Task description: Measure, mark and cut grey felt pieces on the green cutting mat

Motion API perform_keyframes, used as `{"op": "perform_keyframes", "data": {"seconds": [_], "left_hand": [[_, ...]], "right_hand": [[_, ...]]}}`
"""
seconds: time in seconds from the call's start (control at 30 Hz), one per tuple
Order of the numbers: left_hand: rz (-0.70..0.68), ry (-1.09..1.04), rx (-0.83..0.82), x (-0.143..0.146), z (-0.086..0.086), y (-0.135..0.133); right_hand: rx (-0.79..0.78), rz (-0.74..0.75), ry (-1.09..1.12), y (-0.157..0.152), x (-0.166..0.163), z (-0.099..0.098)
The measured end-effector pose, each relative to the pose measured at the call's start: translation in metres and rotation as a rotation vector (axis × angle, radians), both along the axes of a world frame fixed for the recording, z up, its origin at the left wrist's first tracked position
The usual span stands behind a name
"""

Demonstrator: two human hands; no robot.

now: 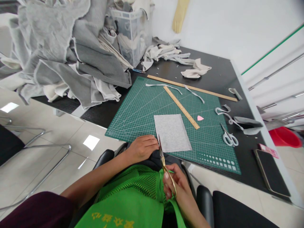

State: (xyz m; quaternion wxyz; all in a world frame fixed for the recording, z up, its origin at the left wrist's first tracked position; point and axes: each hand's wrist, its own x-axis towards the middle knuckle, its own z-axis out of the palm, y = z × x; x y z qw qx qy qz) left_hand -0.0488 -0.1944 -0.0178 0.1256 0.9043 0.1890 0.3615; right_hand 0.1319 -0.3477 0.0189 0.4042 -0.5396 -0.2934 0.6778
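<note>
A roughly square piece of light grey fabric (173,133) lies on the green cutting mat (133,117), near its front edge. My left hand (143,147) is at the fabric's left edge, fingers pressed together and closed on that edge; the thumb is hidden. Gold-handled scissors (163,158) are in my right hand (177,183), fingers through the loops. Their blades point away from me along the fabric's left edge, close to my left fingertips. Right of the fabric lies a pink piece of tailor's chalk (200,118).
A short wooden ruler (181,107), a long wooden ruler (192,88) and thin fabric strips (194,94) lie on the mat. White-handled scissors (230,138) and a phone (272,172) are to the right. Grey fabric is heaped (95,63) at left beside a plastic bin (133,34).
</note>
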Motion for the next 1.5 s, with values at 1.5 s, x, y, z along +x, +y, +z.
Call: {"op": "perform_keyframes", "data": {"seconds": [1.5], "left_hand": [[0.008, -0.045, 0.027, 0.0006, -0.0057, -0.002]], "right_hand": [[0.063, 0.026, -0.013, 0.0017, 0.0014, -0.0034]]}}
